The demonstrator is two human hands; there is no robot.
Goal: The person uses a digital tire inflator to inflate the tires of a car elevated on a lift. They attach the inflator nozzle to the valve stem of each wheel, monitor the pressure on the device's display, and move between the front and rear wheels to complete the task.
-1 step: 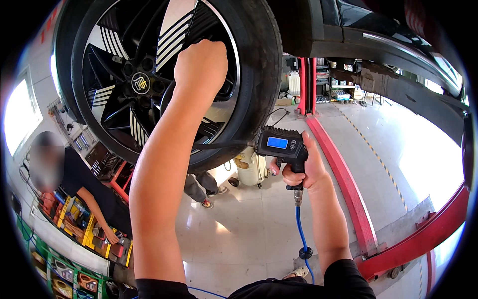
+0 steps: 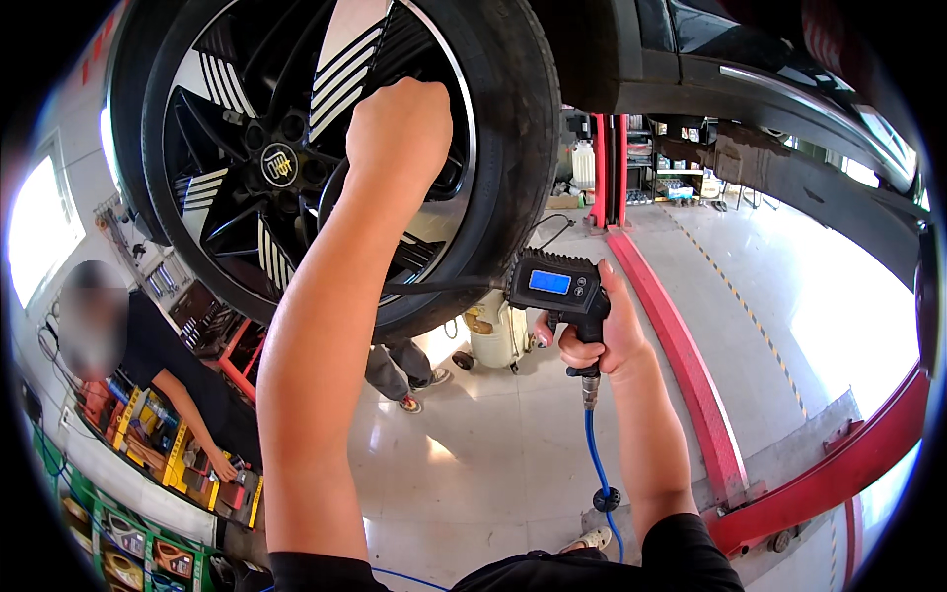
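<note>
My right hand (image 2: pixel 619 331) is wrapped around the grip of a black digital tyre inflator (image 2: pixel 528 279), its small blue screen lit. A blue air hose (image 2: pixel 592 439) hangs from the metal fitting under the grip. From the inflator's other side a black hose (image 2: pixel 444 287) runs left and passes behind my left forearm. Across the wheel (image 2: pixel 229 237), my left hand (image 2: pixel 400 133) is closed at the rim's right side, among the black and silver spokes. Its fingers are turned away, so whatever they hold is hidden. The black tyre (image 2: pixel 518 128) surrounds the rim.
The raised car's dark body (image 2: pixel 760 69) overhangs the upper right. Red lift arms (image 2: pixel 824 503) and a red post (image 2: pixel 610 173) stand on the right. At left, another person (image 2: pixel 192 365) reaches over a tool tray (image 2: pixel 178 459). A pale tank (image 2: pixel 498 335) and someone's legs show beyond the tyre.
</note>
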